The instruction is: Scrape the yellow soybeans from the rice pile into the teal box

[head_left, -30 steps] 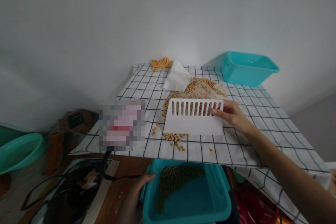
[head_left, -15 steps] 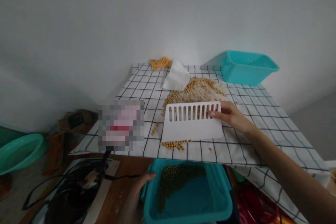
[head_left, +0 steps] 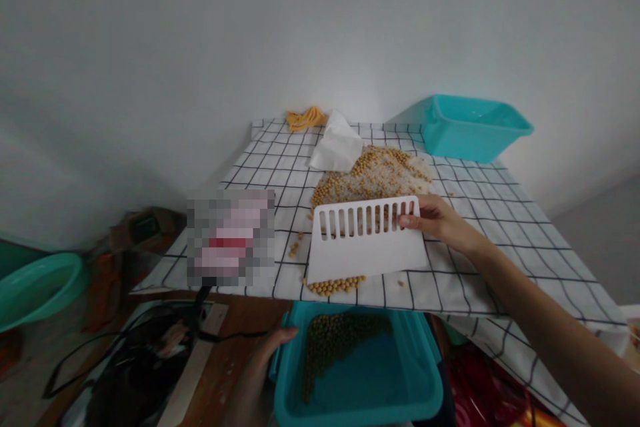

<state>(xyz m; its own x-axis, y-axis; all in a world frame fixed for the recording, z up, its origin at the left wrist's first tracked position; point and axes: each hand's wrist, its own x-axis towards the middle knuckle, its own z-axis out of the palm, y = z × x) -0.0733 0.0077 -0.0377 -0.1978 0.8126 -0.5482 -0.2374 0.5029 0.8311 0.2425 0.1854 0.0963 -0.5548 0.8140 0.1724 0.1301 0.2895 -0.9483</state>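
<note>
My right hand (head_left: 436, 219) pinches the right end of a white slotted plastic scraper (head_left: 367, 252), which leans over the checked tablecloth. Along its lower front edge lies a row of soybeans (head_left: 336, 285), near the table's front edge. Behind the scraper spreads a pile of soybeans mixed with whitish grains (head_left: 383, 173). Just below the table edge, my left hand (head_left: 273, 350) grips the left rim of a teal plastic bin (head_left: 370, 387); its thumb shows on the rim and the other fingers are hidden. Soybeans (head_left: 333, 340) lie along the left and far sides inside that bin.
A second teal bin (head_left: 475, 130) stands at the back right. A white cloth (head_left: 337, 143) and a yellow cloth (head_left: 306, 118) lie at the back. A blurred pinkish object (head_left: 233, 233) is at the left, with a black cable below. A green basin (head_left: 43, 290) stands lower left.
My right hand has drawn the scraper's left end toward the table's front edge, pushing the row of soybeans forward with it. The left hand and bin have stayed in place.
</note>
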